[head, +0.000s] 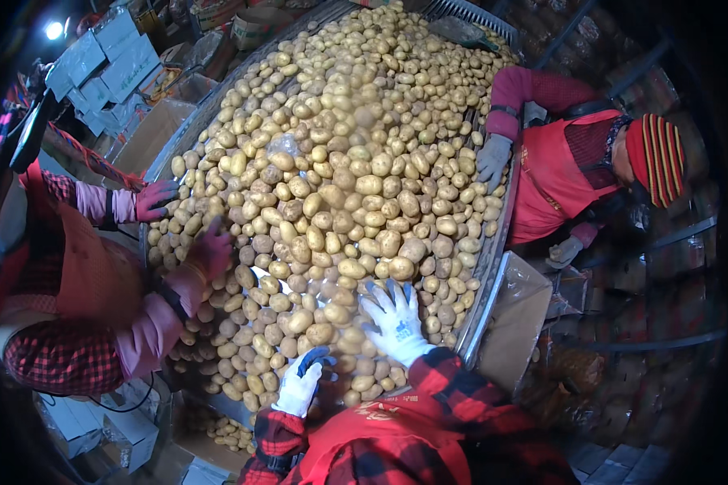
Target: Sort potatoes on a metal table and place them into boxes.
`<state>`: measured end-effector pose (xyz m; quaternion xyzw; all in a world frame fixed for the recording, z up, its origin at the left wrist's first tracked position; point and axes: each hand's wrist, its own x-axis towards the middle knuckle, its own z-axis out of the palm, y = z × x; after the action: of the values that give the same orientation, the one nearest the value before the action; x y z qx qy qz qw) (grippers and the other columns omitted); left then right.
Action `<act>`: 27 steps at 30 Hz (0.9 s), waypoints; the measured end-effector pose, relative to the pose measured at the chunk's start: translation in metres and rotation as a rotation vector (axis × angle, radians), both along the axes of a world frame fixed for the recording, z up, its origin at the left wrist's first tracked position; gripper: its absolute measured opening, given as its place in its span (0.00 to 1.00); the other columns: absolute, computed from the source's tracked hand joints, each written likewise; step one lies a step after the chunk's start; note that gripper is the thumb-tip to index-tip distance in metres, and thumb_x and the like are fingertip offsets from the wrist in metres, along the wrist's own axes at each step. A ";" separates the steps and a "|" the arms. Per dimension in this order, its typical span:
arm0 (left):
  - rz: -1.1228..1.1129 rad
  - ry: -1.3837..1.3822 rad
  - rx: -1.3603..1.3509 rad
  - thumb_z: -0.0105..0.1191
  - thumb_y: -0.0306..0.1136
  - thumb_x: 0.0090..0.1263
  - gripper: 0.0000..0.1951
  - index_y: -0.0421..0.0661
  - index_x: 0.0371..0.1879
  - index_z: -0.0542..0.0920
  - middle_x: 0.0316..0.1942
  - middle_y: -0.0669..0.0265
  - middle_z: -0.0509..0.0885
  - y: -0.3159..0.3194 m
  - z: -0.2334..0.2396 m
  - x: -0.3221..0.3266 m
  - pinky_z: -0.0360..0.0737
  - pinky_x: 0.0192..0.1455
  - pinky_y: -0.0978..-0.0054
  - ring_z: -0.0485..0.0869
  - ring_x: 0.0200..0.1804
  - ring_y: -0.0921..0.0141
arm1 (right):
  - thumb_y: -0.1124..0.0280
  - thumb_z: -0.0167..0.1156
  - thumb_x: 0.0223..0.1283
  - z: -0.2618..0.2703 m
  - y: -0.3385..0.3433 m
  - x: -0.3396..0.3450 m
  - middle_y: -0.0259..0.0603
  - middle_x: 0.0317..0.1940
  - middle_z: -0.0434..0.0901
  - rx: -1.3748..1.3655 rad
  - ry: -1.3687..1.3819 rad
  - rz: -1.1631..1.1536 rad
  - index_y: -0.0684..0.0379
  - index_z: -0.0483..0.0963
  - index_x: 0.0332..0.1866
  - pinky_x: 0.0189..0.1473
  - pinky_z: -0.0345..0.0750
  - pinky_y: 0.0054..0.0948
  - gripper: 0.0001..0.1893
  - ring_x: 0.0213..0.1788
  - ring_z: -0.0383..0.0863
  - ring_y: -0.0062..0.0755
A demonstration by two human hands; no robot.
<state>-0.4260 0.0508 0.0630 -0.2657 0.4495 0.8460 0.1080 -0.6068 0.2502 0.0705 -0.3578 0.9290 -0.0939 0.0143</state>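
A broad heap of potatoes (340, 200) covers the sorting table before me, some of them pale yellow and others brown with soil. My right hand (397, 321), in a white glove with blue fingertips, lies palm down with fingers spread over potatoes at the near side of the heap. Nearer my body, my left hand (300, 385) is half curled above the table's near edge, its blue-coated fingers bent. No potato shows in it, though part of the palm is hidden. White patches of the table surface (271, 279) show between the potatoes.
Two gloved co-workers stand at the left (97, 279) and right (567, 170) sides. Open cardboard boxes stand by the table's right edge (512, 327), upper left (155, 133) and near left, the last holding potatoes (230, 433). A scoop (461, 30) lies at the far end. Light-coloured cartons (106, 60) are stacked at upper left.
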 end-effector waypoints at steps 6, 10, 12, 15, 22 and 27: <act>-0.011 -0.030 -0.042 0.50 0.29 0.81 0.19 0.42 0.69 0.75 0.54 0.62 0.85 0.003 0.006 -0.005 0.85 0.51 0.72 0.87 0.48 0.68 | 0.65 0.62 0.62 0.017 0.002 -0.078 0.39 0.66 0.77 -0.229 0.162 -0.054 0.49 0.78 0.65 0.76 0.59 0.56 0.24 0.69 0.72 0.45; -0.056 -0.026 -0.133 0.49 0.27 0.80 0.19 0.41 0.68 0.75 0.54 0.63 0.86 0.012 0.006 -0.014 0.84 0.51 0.74 0.86 0.51 0.71 | 0.62 0.64 0.61 0.021 -0.020 -0.145 0.39 0.65 0.77 -0.038 0.301 0.037 0.48 0.79 0.61 0.72 0.63 0.54 0.21 0.69 0.72 0.46; -0.017 -0.045 -0.072 0.50 0.28 0.80 0.19 0.42 0.68 0.76 0.54 0.64 0.86 0.015 0.011 -0.017 0.83 0.51 0.75 0.85 0.51 0.71 | 0.62 0.64 0.61 0.027 -0.041 -0.157 0.39 0.61 0.79 -0.015 0.207 0.060 0.48 0.79 0.61 0.69 0.67 0.52 0.21 0.64 0.76 0.44; 0.002 -0.007 -0.122 0.51 0.28 0.80 0.19 0.41 0.67 0.76 0.53 0.65 0.86 0.009 0.002 -0.015 0.82 0.52 0.74 0.84 0.50 0.72 | 0.65 0.62 0.61 0.019 -0.092 -0.132 0.38 0.47 0.82 0.183 -0.137 0.083 0.48 0.78 0.63 0.53 0.77 0.46 0.23 0.44 0.84 0.40; -0.030 0.020 -0.189 0.51 0.29 0.78 0.20 0.38 0.67 0.76 0.57 0.62 0.86 0.016 0.010 -0.028 0.75 0.68 0.71 0.80 0.61 0.69 | 0.66 0.54 0.71 -0.029 -0.118 -0.152 0.47 0.48 0.88 -0.149 -0.410 0.000 0.47 0.77 0.63 0.53 0.83 0.46 0.18 0.52 0.88 0.50; 0.048 -0.041 -0.124 0.53 0.35 0.80 0.21 0.42 0.69 0.75 0.56 0.62 0.86 0.012 0.013 -0.017 0.86 0.50 0.72 0.87 0.49 0.69 | 0.65 0.62 0.59 -0.015 -0.056 -0.102 0.44 0.45 0.82 -0.077 -0.109 0.142 0.46 0.80 0.57 0.49 0.79 0.45 0.19 0.49 0.82 0.46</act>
<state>-0.4428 0.0623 0.0763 -0.2999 0.4924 0.8131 0.0800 -0.7092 0.1946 0.0553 -0.4172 0.8949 -0.1474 0.0578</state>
